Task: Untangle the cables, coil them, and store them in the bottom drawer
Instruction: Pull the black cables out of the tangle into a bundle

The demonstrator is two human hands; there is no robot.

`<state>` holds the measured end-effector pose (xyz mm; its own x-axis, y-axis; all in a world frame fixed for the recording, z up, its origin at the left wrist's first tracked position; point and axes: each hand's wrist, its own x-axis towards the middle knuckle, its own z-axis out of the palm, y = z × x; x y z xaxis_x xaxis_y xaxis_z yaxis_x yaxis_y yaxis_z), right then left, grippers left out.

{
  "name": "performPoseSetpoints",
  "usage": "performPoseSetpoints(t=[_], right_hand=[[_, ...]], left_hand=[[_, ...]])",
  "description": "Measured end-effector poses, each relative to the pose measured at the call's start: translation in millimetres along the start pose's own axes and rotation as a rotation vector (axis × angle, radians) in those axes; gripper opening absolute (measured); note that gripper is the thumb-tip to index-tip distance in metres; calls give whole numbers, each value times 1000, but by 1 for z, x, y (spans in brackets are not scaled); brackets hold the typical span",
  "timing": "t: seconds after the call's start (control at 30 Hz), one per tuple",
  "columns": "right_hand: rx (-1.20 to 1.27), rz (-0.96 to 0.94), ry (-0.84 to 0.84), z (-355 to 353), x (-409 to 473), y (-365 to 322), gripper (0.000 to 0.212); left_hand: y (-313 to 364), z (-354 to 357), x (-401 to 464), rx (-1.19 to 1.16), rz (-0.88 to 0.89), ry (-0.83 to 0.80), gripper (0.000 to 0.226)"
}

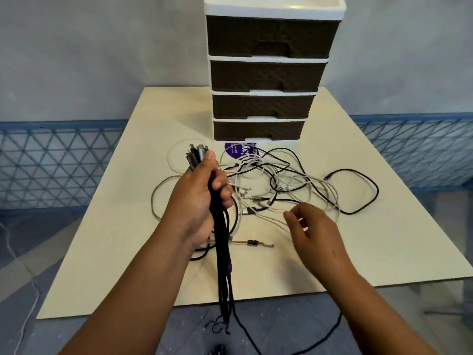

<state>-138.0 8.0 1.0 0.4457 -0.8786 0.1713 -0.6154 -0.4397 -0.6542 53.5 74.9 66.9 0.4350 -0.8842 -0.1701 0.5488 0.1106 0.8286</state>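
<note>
We note the left hand (202, 198) raised above the table, fingers curled tight round a bundle of black cables (222, 265). Their metal plug ends (195, 154) stick up together past the thumb; the cords hang straight down past the table's near edge, loose ends frayed-looking at the bottom. The right hand (316, 234) hovers low over the table, fingers loosely curled, holding nothing that we can make out.

Between and beyond the hands lies a tangle of white and black cables (276, 185), loops crossing one another. One black cable (358, 190) sweeps out wide to the right. A short connector piece (252, 243) lies apart, near the left wrist.

The table (371, 226) is cream, matte. At its far side stands a four-drawer unit (266, 73), white frame, dark woven fronts, all closed; the bottom drawer (258, 130) sits just behind the tangle. A purple card (239, 150) lies at its foot. Grey wall behind, blue lattice railing (58, 165) both sides, grey floor.
</note>
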Motion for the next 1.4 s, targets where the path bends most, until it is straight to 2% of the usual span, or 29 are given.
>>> performPoseSetpoints(t=[0.1,0.23,0.47,0.6,0.67,0.73,0.83,1.03,1.3,1.4], right_hand=[[-249,153,62,-12,13,54,14],[-374,270,-25,-11,18,74,18],[-484,227,-88,-7,17,82,13],[-278,215,-85,-19,20,85,23],[-167,212,-59,-31,16,89,20],[-167,224,-98,-41,8,96,27],[-277,225,-243,-46,-13,100,35],[-319,63,-189,-37,-33,96,17],[-59,-182,-143,-95,-66,67,11],[159,-233,-145,-113,-83,55,10]], left_hand=[[0,0,0,-23,-12,-25,31],[-3,4,-3,-28,-20,4,32],[-7,17,-18,-12,6,49,31],[-10,22,-32,-31,27,64,31],[-12,25,-40,-34,39,72,31],[-14,28,-47,-46,53,78,31],[-20,35,-58,-63,76,86,31],[-37,49,-81,-62,103,91,31],[-45,59,-106,-57,156,135,31],[-48,63,-112,-52,166,140,31]])
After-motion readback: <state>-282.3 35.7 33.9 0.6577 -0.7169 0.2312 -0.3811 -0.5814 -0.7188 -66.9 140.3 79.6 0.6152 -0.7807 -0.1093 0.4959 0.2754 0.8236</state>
